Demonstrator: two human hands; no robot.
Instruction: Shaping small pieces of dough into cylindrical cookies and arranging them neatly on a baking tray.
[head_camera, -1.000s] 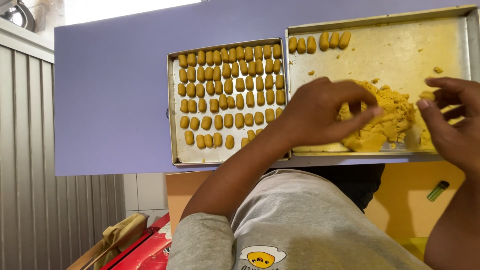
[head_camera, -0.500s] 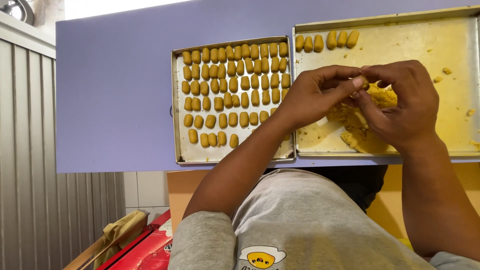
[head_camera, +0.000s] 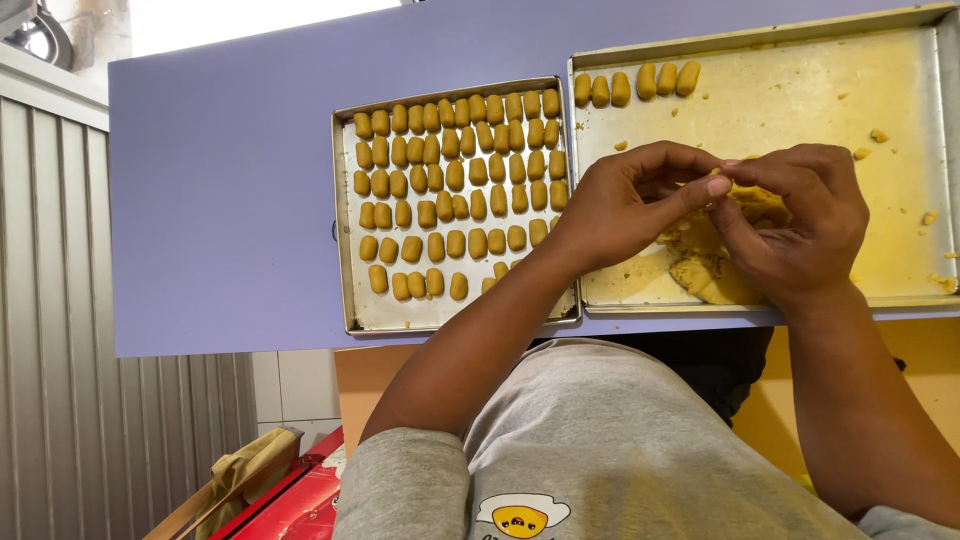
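While you look down past your grey printed shirt, the scene runs as follows, nearest things first.

Near edge: the lilac flat worktop ends just above your chest; both forearms cross this edge to reach the trays.

Dough lump: the soft yellow mound of dough lies in the near left part of the large steel baking tray, close to that tray's near rim and partly hidden under your hands.

Left hand: your fingers are curled, with thumb and forefinger pinched together on a small bit of the yellow dough; the bit itself is mostly hidden, so its shape cannot be told.

Right hand: it meets the left one fingertip to fingertip over the mound, its fingers bent and pinching the same small bit from the other side.

Large tray floor: smeared yellow, with loose crumbs scattered toward its right side.

Smaller steel tray: it sits just beside the large one, on its left, the two rims touching or nearly so, near the worktop's front edge.

Shaped pieces: short yellow dough logs fill the smaller tray in rows, the nearest rows only partly filled.

Far left corner of the large tray: a row of five more dough logs.
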